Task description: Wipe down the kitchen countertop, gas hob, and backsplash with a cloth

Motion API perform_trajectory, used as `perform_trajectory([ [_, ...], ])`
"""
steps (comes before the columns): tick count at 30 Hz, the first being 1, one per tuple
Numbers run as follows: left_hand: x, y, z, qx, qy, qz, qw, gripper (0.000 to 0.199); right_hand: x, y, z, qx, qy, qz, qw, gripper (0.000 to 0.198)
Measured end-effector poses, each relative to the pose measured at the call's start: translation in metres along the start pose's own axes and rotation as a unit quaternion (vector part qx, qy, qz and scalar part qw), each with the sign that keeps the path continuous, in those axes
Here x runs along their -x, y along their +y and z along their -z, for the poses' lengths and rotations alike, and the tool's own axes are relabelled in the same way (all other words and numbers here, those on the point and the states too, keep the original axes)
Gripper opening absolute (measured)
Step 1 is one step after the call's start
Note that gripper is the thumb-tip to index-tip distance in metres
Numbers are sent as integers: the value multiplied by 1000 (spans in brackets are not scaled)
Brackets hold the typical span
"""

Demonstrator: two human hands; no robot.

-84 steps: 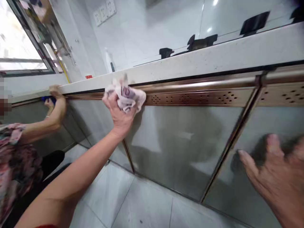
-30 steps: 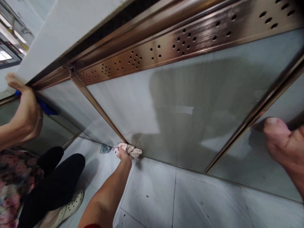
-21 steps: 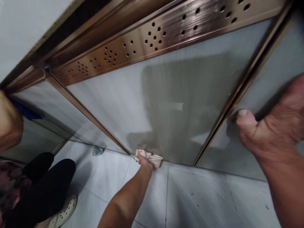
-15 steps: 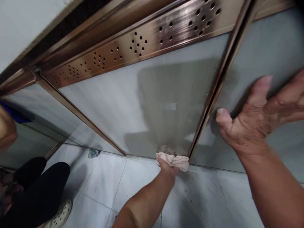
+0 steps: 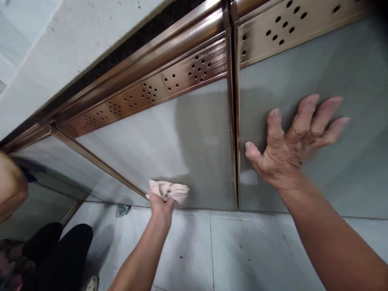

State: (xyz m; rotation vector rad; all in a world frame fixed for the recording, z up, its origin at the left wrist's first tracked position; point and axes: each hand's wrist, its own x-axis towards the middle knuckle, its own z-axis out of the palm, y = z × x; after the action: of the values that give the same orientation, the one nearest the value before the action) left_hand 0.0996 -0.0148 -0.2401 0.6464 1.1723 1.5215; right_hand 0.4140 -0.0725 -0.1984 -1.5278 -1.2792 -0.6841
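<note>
My left hand [image 5: 162,204] is closed on a crumpled pale pink cloth [image 5: 172,191]. The cloth lies against the lower left part of a glossy cabinet door [image 5: 206,157], near its bottom edge and the metal frame strip [image 5: 106,157]. To the right, my right hand [image 5: 291,145] is open, fingers spread, against the neighbouring grey door panel [image 5: 351,169]. It holds nothing. Shadows of the arms fall across both panels.
Perforated bronze-coloured strips [image 5: 178,81] run along the door tops, beneath a pale countertop [image 5: 100,32]. Below is a white tiled floor [image 5: 230,250] with a small crumpled bluish scrap [image 5: 123,210]. At the left, another person's dark-clothed knees [image 5: 72,250] and a bare arm [image 5: 12,186] show.
The left hand has moved the cloth leftward along the door's bottom, from its right corner toward its left. The right hand now shows all its spread fingers. The view has shifted.
</note>
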Motion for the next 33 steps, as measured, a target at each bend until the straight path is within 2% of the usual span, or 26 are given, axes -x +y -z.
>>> perform_trajectory([
  [1, -6, 21, 1, 12, 17, -49, 999, 37, 0, 0, -1, 5, 4, 0, 1000, 75],
  [2, -11, 37, 0, 13, 37, -125, 991, 33, -1, 0, -2, 11, 12, 7, 1000, 75],
  [4, -18, 53, -6, -38, 90, -329, 939, 36, 0, 1, -4, 29, 39, 33, 998, 77],
  [6, -22, 44, -14, -138, 141, -481, 854, 59, 0, 2, -6, 47, 57, 53, 996, 78],
  [8, -21, 13, -20, -251, 142, -534, 795, 78, 1, 3, -7, 60, 56, 52, 995, 79],
  [9, -19, -8, -22, -308, 107, -534, 780, 80, 1, 3, -8, 64, 52, 47, 995, 79],
  [10, -15, -31, -23, -357, 46, -524, 772, 74, 1, 3, -9, 67, 51, 43, 996, 78],
  [11, -9, -54, -24, -408, -48, -487, 771, 63, 1, 3, -10, 70, 52, 41, 995, 78],
  [12, -2, -77, -25, -454, -163, -425, 766, 49, 1, 3, -11, 72, 56, 41, 995, 77],
  [14, 15, -120, -26, -502, -380, -263, 731, 26, 1, 2, -11, 73, 69, 46, 994, 77],
  [16, 30, -153, -26, -504, -473, -160, 705, 17, 1, -1, -10, 62, 64, 33, 995, 79],
  [17, 36, -165, -25, -505, -487, -125, 702, 14, 1, -2, -8, 51, 45, 16, 998, 78],
  [19, 43, -179, -19, -516, -476, -71, 708, 4, 0, -5, -4, 18, -12, -29, 999, 76],
  [20, 43, -181, -14, -525, -464, -45, 712, 2, -1, -6, 0, 1, -38, -49, 998, 74],
  [22, 40, -172, -4, -536, -438, 1, 721, 14, -4, -7, 8, -24, -64, -62, 996, 72],
  [24, 34, -147, 7, -534, -419, 45, 733, 22, -7, -8, 19, -35, -65, -50, 996, 70],
  [27, 31, -89, 20, -508, -396, 102, 758, 30, 0, -14, 34, -51, -46, -10, 998, 57],
  [29, 35, -46, 25, -460, -381, 136, 791, 38, 20, -24, 36, -100, -37, -10, 994, 38],
  [30, 39, -27, 27, -415, -372, 160, 815, 41, 35, -30, 33, -149, -56, -28, 987, 29],
  [31, 44, -10, 27, -358, -361, 190, 840, 42, 53, -38, 28, -212, -94, -64, 971, 24],
  [32, 49, 3, 28, -301, -354, 218, 858, 42, 74, -46, 22, -286, -152, -117, 939, 24],
  [33, 53, 13, 28, -248, -349, 242, 870, 42, 96, -56, 15, -365, -224, -188, 884, 29],
])
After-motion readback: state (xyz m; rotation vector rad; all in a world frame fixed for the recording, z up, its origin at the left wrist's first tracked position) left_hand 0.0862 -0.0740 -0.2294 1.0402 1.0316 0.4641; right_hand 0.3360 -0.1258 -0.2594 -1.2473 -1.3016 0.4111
